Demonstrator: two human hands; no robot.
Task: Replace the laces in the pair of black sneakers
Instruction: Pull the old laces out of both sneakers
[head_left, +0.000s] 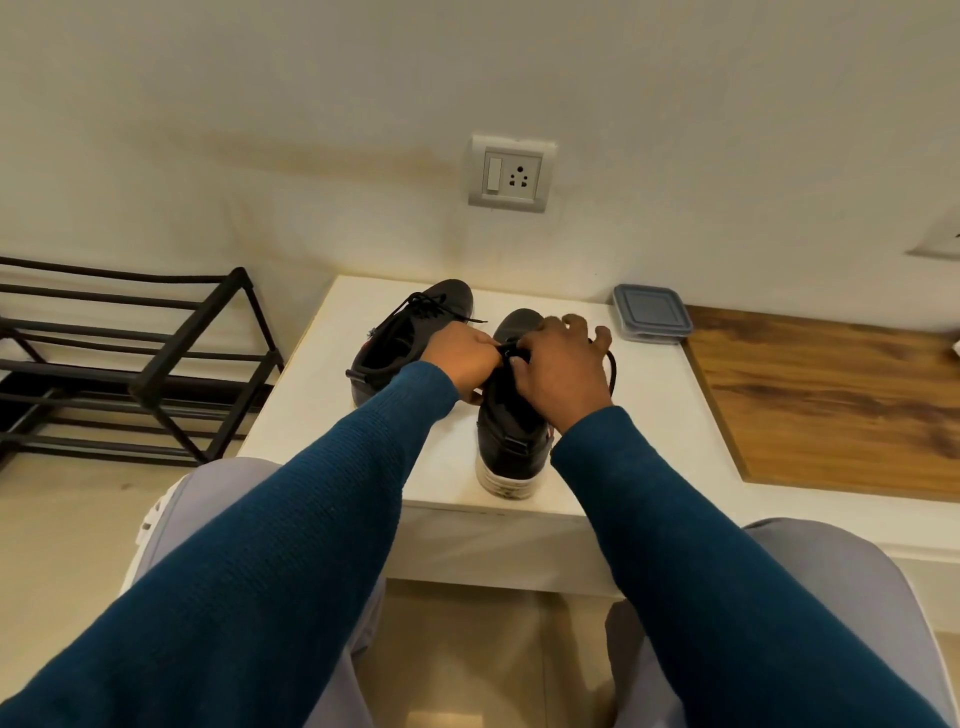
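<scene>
Two black sneakers stand on a low white table (322, 415), toes toward the wall. The left sneaker (400, 338) is laced, with loose black lace ends on top. The right sneaker (511, 431) has a white sole at its heel. Both my hands work over its lacing area. My left hand (460, 358) pinches the black lace at the middle of the shoe. My right hand (558, 364) pinches the lace too, its outer fingers spread. A loop of black lace (613, 371) hangs beside my right hand. The eyelets are hidden under my hands.
A grey lidded plastic box (649, 312) sits at the table's back right corner. A wooden surface (831, 395) adjoins the table on the right. A black metal shoe rack (130, 364) stands to the left. A wall socket (511, 174) is above the shoes. My knees are below the table edge.
</scene>
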